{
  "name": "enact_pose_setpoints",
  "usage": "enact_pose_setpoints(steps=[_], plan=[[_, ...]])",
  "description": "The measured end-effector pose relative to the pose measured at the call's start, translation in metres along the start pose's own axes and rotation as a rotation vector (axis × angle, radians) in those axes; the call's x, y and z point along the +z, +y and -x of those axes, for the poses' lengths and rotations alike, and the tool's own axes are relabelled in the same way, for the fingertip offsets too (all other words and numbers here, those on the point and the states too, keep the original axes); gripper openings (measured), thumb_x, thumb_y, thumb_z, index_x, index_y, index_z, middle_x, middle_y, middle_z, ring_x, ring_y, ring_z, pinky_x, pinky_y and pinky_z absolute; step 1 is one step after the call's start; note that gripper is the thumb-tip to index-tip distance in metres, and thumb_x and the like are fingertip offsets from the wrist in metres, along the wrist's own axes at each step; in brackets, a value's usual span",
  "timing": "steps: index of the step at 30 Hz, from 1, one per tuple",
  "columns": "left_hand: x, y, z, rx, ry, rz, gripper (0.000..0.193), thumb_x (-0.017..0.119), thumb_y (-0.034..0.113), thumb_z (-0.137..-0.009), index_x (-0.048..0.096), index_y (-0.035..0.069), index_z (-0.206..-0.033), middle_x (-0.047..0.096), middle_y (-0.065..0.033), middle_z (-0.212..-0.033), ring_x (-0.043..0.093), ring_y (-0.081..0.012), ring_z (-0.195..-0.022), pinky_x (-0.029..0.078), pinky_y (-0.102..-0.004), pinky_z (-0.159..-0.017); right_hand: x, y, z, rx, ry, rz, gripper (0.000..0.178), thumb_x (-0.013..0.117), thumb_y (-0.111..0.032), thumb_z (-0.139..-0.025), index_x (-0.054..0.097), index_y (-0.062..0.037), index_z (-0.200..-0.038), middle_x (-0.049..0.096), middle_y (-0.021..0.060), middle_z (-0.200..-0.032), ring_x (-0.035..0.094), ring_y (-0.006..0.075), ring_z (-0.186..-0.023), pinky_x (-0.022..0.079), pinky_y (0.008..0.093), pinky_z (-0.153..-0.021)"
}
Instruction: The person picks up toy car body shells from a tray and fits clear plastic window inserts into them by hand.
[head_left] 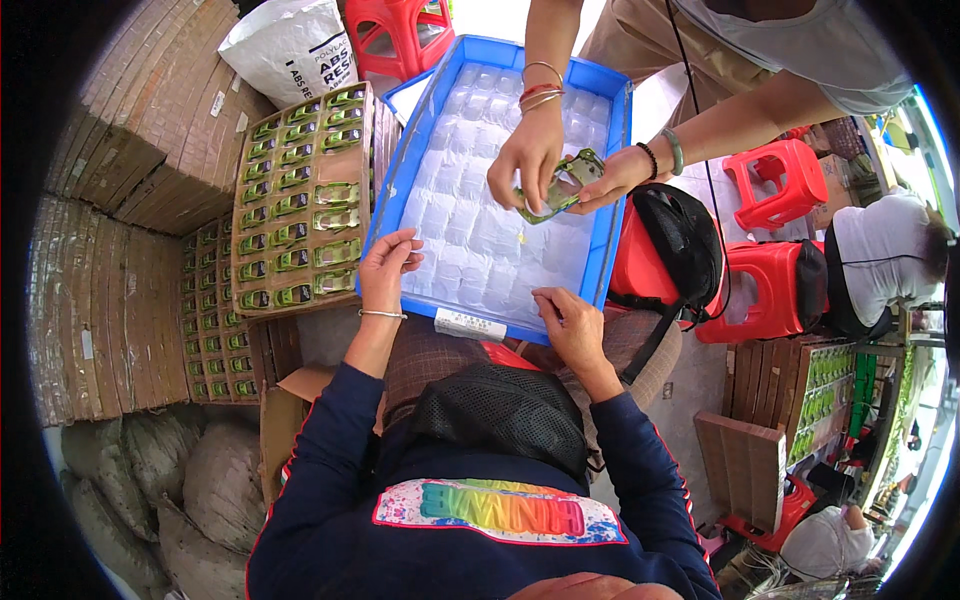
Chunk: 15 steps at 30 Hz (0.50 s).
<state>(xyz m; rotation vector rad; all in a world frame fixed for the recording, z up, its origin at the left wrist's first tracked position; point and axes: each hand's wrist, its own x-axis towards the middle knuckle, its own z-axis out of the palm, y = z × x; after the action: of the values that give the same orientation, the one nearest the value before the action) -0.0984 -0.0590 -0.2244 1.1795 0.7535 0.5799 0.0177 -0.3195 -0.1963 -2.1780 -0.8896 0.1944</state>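
A: Start at the left. What's there?

B: Stacks of flat cardboard [120, 150], and sacks [170, 490] low in the corner. Just right of the cardboard lie card sheets [300, 200] filled with rows of small green packed items.

A: And the left hand [385, 270]?

B: It rests at the near left edge of the blue tray [395, 185], fingers curled over the rim toward the clear packets [480, 230] lining the tray. I cannot tell whether it pinches one; nothing shows between the fingers.

A: Where is the tray?

B: On the person's lap, long side running away from them, between the card sheets and a red stool [640, 270] that carries a black bag [680, 240].

A: The right hand [570, 325]?

B: At the near right corner of the tray, palm down, fingers bent onto the packets by the rim. Its hold is hidden too, so I cannot tell.

A: Whose hands are those above?

B: A co-worker's, reaching in from the far side. Both grasp a green packed piece [560, 185] over the tray's right half.

A: Further right?

B: More red stools [775, 180], and another seated person in a white top [880, 250].
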Motion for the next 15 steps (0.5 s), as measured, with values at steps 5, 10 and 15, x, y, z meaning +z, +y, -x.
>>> enact_pose_setpoints(steps=[5, 10, 15], plan=[[0.0008, 0.0012, 0.0006, 0.001, 0.002, -0.012, 0.018, 0.057, 0.007, -0.091, 0.065, 0.002, -0.106, 0.068, -0.0081, -0.092, 0.063, -0.0116, -0.075, 0.052, -0.0230, -0.067, -0.0004, 0.0006, 0.0007, -0.003, -0.002, 0.004, 0.011, 0.061, -0.017, -0.086, 0.067, -0.0093, -0.091, 0.068, 0.0097, -0.083, 0.065, 0.0296, -0.069, 0.050, 0.0375, -0.060], [0.0011, 0.0025, 0.0015, -0.003, 0.001, -0.014, 0.018, 0.056, 0.007, -0.091, 0.065, 0.002, -0.106, 0.068, -0.0082, -0.092, 0.063, -0.0118, -0.075, 0.052, -0.0232, -0.067, 0.0007, 0.0025, 0.0007, -0.010, -0.007, 0.009, 0.011, 0.061, -0.017, -0.086, 0.067, -0.0094, -0.091, 0.068, 0.0097, -0.082, 0.064, 0.0297, -0.069, 0.049, 0.0379, -0.059], [0.0010, 0.0024, 0.0020, 0.005, 0.004, -0.015, 0.018, 0.055, 0.007, -0.092, 0.065, 0.001, -0.106, 0.068, -0.0082, -0.093, 0.064, -0.0121, -0.076, 0.052, -0.0237, -0.068, 0.0011, 0.0027, 0.0013, 0.014, -0.013, -0.006, 0.011, 0.061, -0.017, -0.086, 0.067, -0.0092, -0.091, 0.067, 0.0100, -0.083, 0.064, 0.0297, -0.069, 0.049, 0.0379, -0.059]])
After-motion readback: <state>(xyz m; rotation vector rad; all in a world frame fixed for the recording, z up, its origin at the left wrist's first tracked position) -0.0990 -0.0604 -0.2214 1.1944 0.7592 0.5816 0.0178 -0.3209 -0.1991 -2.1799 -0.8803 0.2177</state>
